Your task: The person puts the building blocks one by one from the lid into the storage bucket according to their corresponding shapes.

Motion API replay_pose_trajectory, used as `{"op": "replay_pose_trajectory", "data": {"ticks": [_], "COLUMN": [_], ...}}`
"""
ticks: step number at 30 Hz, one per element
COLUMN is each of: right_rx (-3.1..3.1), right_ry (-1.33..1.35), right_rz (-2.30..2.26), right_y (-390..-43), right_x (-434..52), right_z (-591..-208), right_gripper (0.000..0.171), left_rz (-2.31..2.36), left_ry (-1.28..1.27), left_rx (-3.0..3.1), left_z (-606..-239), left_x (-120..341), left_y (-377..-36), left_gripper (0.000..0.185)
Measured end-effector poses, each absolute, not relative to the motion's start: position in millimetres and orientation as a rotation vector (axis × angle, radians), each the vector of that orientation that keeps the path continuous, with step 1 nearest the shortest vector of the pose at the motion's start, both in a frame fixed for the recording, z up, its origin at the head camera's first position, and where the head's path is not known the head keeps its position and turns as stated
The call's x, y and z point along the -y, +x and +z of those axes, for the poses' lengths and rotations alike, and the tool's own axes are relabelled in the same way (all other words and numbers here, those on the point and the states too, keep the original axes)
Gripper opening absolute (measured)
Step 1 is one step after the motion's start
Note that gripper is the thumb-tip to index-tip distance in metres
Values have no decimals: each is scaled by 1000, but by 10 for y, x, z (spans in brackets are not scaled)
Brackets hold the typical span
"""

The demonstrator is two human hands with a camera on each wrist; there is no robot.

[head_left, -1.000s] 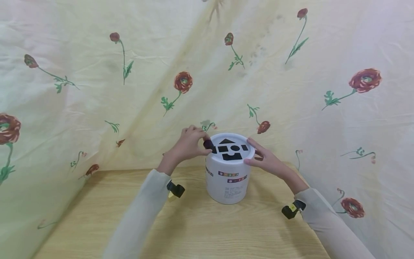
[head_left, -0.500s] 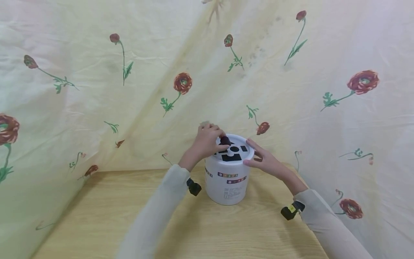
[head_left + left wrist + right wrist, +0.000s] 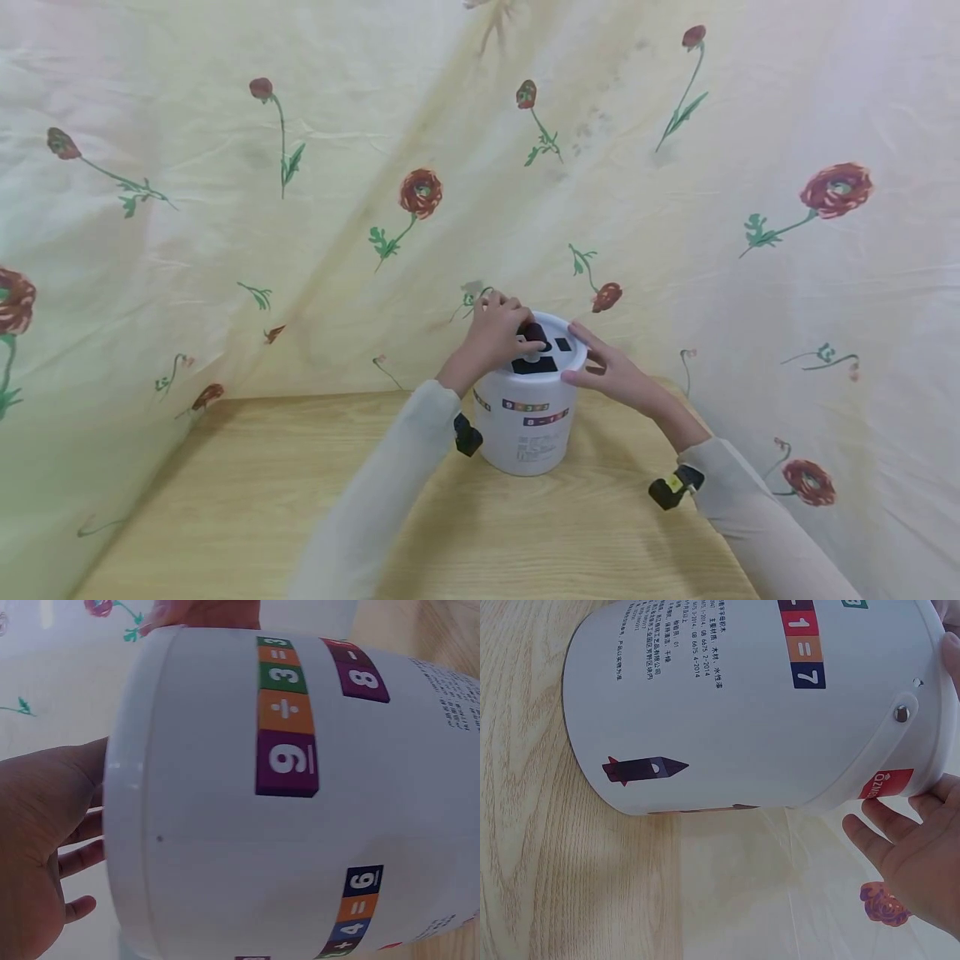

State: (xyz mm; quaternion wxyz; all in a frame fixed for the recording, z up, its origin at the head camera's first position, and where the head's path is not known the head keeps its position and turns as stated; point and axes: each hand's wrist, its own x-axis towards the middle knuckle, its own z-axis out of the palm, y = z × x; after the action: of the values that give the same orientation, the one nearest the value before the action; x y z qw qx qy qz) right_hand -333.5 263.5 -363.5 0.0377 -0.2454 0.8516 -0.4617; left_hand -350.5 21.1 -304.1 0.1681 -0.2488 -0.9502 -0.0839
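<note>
A white bucket (image 3: pixel 525 425) stands upright on the table, its lid (image 3: pixel 572 359) cut with several dark shaped holes. My left hand (image 3: pixel 495 333) pinches a small dark block (image 3: pixel 536 332) over the middle of the lid. Fingers partly cover it, and whether it has entered a hole I cannot tell. In the left wrist view the bucket's wall hides the block, while part of my left hand (image 3: pixel 34 840) shows past the lid's edge. My right hand (image 3: pixel 617 369) rests on the right side of the rim, fingers spread and fairly straight; the right wrist view shows its fingers (image 3: pixel 889 825) beside the bucket's upper edge.
The wooden table (image 3: pixel 300 492) reaches back to a flower-printed cloth (image 3: pixel 330 208) that hangs behind and at both sides. A white carrying handle (image 3: pixel 866 757) is riveted to the bucket's side. Black wrist cameras (image 3: pixel 468 435) hang beneath both sleeves.
My left hand has carried the dark block rightward, from the left edge of the lid to its middle. The right hand stays on the rim, and the bucket has kept its place.
</note>
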Motion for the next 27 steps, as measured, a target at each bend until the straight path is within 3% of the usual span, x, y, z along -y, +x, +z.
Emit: {"op": "replay_pose_trajectory", "data": {"ticks": [18,27], "right_rx": [-2619,-2617], "right_ry": [-772,-745], "right_rz": [-1422,-1426], "right_y": [-3328,-3316], "right_x": [-2635,-2632], "right_z": [-3636,-3635], "right_gripper": [89,89], "left_rz": [-213,-220], "left_ry": [-731,-774], "left_rx": [2750,2761], "left_z": [-3172,-3196], "left_x": [-296,-304], "left_y": [-3533,-3522], "left_gripper": [47,38]}}
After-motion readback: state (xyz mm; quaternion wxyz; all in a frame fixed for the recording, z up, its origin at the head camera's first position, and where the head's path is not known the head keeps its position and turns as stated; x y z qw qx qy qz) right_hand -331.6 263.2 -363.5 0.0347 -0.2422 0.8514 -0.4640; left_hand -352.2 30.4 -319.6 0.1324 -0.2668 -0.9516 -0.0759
